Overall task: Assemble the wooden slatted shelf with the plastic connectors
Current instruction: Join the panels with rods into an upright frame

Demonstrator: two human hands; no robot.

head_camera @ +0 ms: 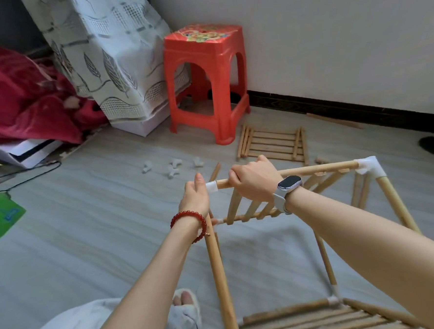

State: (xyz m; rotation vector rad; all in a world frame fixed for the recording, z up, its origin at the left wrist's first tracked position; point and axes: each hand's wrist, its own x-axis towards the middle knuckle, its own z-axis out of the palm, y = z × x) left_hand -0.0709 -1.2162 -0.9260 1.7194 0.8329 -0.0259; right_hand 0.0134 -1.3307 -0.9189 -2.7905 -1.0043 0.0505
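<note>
Grey wood-grain floor [87,223], white wall with dark skirting behind.

- 1 red plastic stool [207,81] against the wall, a leaf-print curtain [107,56] to its left.
- 1 loose slatted panel [273,144] flat on the floor just right of the stool's front foot.
- 4 loose white connectors [171,167] scattered on the floor left of that panel — small and blurred.
- 1 part-built shelf frame [380,192] tilted on the floor before the person: wooden poles joined by white corner pieces, 2 slatted shelves fitted in it.
- Right hand [255,182], watch at the wrist, curled round the top pole [320,169].
- Left hand [195,198], red bead bracelet on the wrist, fingers wrapped about the corner connector [211,186] at that pole's left end — thumb upright.
</note>
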